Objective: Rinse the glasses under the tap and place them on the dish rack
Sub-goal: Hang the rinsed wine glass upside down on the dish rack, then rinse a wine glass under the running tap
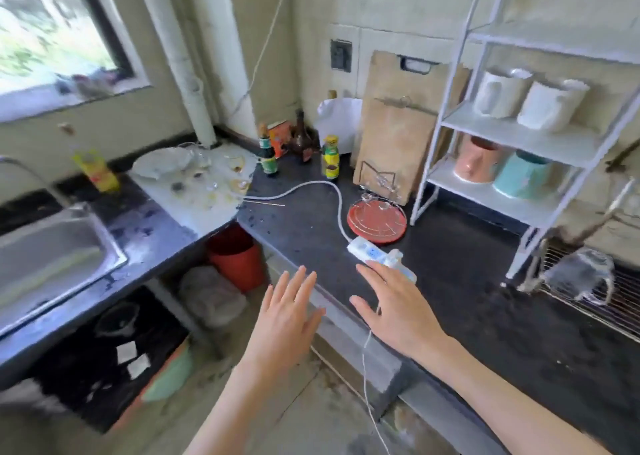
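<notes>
Left hand point(291, 311): fingers spread and straight, holding nothing, raised in front of the near edge of the dark table point(467, 281).
Right hand point(398, 311): fingers spread flat, holding nothing, above the table, fingertips over the near end of a white power strip point(372, 252).
Glasses point(221, 167): several clear ones, blurred, on the pale board at the far corner, beside a plate point(161, 165).
Sink point(45, 257): steel, at left; tap point(31, 174) arching over its far edge.
Dish rack point(599, 295): wire, at the right edge, holding one glass mug point(578, 274).
White shelf point(519, 132): far right, four cups.
Red round tray point(377, 222): far of the power strip.
</notes>
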A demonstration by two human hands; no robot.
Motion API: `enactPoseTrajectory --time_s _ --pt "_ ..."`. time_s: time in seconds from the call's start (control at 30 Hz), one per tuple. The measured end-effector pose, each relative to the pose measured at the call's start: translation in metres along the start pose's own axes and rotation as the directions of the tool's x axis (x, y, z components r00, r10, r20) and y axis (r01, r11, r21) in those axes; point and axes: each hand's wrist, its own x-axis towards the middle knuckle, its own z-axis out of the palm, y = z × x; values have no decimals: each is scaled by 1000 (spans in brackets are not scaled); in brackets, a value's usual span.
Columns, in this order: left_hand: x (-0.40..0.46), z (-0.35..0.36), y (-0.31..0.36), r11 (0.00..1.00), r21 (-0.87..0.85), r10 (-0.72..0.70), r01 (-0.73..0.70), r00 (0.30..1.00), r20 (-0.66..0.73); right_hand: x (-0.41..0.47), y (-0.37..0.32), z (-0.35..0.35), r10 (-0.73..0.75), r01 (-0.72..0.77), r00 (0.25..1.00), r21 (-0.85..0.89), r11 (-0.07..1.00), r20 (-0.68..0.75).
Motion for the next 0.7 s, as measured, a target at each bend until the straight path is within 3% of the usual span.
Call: enactPoseTrajectory --time_s 0.13,0.3,0.47,0.7 --pt "-28 -26 -81 969 -30 -248 247 965 -86 58 -74 33 -184 181 981 51 982 56" --pt "-43 -62 -177 859 19 -502 511 851 -153 142 -159 69 -408 398 904 94 912 125" --pt "-28 -96 -253 756 59 -634 652 752 -180 231 -220 100 -544 535 823 100 839 164" --pt "1 -105 -324 673 29 -729 739 670 -142 326 -264 146 -561 550 790 117 827 248"
